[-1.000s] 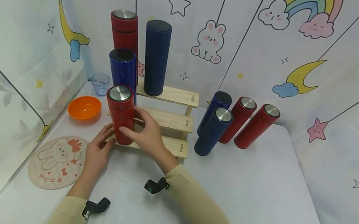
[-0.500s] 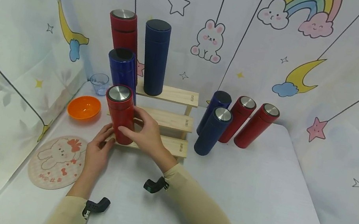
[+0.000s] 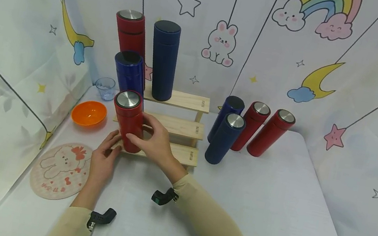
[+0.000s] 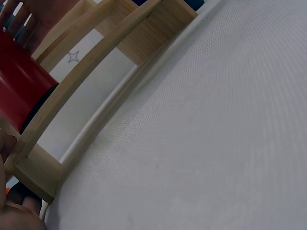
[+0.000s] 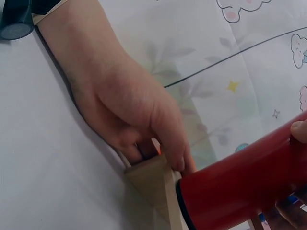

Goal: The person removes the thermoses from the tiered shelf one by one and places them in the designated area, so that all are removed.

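— Both hands on it?
— Right hand [image 3: 154,142] grips the smooth red flask [image 3: 129,122] on the wooden rack's [image 3: 182,155] lowest step; left hand [image 3: 103,157] pinches the rack's corner below.
— Nearby?
— Glossy blue flask [image 3: 129,71] just behind the fingers.

An orange bowl [image 3: 89,113] sits at the left of the white worktop [image 3: 271,208], with a clear blue cup [image 3: 105,88] behind it and a round bunny coaster [image 3: 60,170] in front. To the right of the wooden rack stand two dark blue flasks [image 3: 224,139] and two red flasks [image 3: 270,133], close together.
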The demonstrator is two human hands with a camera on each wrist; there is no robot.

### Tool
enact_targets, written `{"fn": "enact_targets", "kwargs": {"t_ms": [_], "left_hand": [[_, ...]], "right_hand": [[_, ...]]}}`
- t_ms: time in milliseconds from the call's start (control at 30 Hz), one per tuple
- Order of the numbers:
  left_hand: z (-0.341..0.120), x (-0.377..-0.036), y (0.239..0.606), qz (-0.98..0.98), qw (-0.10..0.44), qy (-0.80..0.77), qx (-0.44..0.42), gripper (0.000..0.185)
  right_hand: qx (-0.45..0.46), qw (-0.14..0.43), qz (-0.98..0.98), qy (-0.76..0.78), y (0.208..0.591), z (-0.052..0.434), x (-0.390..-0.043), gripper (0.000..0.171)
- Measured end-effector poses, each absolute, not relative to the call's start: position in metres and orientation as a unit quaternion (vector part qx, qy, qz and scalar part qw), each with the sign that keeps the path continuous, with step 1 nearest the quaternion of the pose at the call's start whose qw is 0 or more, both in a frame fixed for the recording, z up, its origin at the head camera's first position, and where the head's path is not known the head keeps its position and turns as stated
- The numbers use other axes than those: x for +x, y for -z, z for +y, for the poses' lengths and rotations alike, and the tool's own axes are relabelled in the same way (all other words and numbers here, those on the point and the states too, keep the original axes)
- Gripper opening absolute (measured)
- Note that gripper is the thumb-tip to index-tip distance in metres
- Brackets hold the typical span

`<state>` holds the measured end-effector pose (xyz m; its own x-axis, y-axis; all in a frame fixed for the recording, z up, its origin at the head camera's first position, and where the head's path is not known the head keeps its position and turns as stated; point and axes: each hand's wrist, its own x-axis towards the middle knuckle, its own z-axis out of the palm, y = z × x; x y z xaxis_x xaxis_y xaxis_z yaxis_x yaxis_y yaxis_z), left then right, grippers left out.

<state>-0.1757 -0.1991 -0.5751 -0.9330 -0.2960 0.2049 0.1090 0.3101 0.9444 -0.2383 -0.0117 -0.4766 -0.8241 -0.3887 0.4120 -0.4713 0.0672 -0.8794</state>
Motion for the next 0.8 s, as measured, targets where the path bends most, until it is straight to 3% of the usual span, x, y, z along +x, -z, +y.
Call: {"fn": "enact_targets", "kwargs": {"t_ms": [800], "left_hand": [[-0.199,-0.177,0.579,-0.768,0.179,0.612,0.054,0.037]], "right_hand": [[0.29,0.056,-0.734,-0.612,0.471,0.02,-0.229,0.067]]}}
